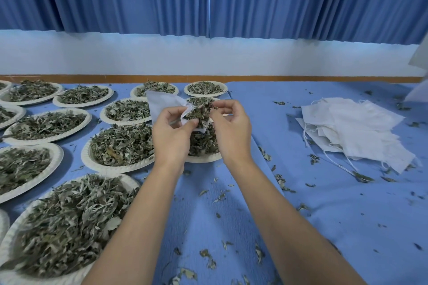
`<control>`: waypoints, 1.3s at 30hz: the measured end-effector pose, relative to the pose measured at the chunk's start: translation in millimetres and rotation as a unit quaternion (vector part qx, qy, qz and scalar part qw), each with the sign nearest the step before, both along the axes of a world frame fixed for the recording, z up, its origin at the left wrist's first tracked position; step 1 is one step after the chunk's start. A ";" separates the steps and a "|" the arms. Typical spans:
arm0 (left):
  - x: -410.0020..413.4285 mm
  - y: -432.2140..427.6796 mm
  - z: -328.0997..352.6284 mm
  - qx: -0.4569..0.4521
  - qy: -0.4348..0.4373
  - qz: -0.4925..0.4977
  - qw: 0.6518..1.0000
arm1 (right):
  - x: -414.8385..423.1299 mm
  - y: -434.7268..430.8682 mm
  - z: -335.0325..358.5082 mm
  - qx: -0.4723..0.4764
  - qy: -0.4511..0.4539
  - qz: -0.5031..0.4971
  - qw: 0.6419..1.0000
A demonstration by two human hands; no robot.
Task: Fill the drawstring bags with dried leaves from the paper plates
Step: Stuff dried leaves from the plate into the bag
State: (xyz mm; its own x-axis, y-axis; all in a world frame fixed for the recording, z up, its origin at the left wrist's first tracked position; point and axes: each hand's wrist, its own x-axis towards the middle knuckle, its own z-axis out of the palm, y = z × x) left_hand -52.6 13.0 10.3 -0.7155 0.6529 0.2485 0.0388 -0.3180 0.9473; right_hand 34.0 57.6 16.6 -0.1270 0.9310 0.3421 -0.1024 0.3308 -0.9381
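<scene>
I am seeing both hands raised close together over the table (196,233). The left hand (171,139) is pinching the open mouth of a white drawstring bag (162,104); the right hand (230,132) is pinching a clump of dried leaves (200,112) right at that mouth. A paper plate (203,158) of leaves is lying just beneath the hands, with more plates (84,154) sitting to their left. A pile of empty bags (354,127) is lying well to the right of the right hand

centre plate (203,158): mostly behind left hand (170,133), right hand (231,128) | drawstring bag (159,104) mouth: hidden by dried leaves (199,112) | 9 o'clock plates (7,114): cropped | 2 o'clock white object (420,58): cropped
</scene>
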 end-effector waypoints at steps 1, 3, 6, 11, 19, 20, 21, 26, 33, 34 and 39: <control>-0.5 -1.1 0.1 0.003 -0.004 -0.001 1.000 | 0.5 0.9 -1.2 -0.002 -0.021 0.002 1.000; -1.8 -3.4 0.6 0.007 -0.012 -0.004 1.000 | 1.9 1.5 -2.3 -0.015 -0.054 0.039 0.998; -4.8 -7.5 2.1 0.014 -0.032 -0.015 0.999 | 4.8 0.8 -2.0 -0.044 -0.048 0.079 0.995; -6.5 -13.0 3.3 0.009 -0.014 -0.024 1.000 | 7.3 2.2 -5.3 -0.042 -0.032 0.063 0.997; -5.0 -8.9 -3.0 -0.019 0.038 0.096 0.995 | -0.4 -4.5 -4.2 -0.006 -0.061 0.038 0.997; -6.2 -8.4 -4.6 -0.033 0.050 0.130 0.990 | -3.0 -7.1 -4.4 0.004 -0.067 0.043 0.997; -7.5 -8.5 -5.4 -0.042 0.059 0.154 0.985 | -5.4 -9.6 -4.8 0.013 -0.076 0.044 0.996; -6.4 -13.1 -5.2 -0.055 0.089 0.082 0.991 | -5.6 -6.4 -4.7 -0.007 -0.079 0.011 0.997; -6.0 -9.1 4.3 -0.033 -0.038 0.035 0.998 | -7.0 -10.1 -8.3 0.126 -0.147 -0.019 0.981; -6.0 -9.2 4.4 -0.034 -0.036 0.042 0.998 | -7.8 -10.5 -8.9 0.136 -0.151 -0.022 0.979; -8.8 -14.2 -1.7 -0.035 -0.009 0.006 0.999 | -4.9 -7.1 -2.3 -0.014 -0.048 0.022 0.998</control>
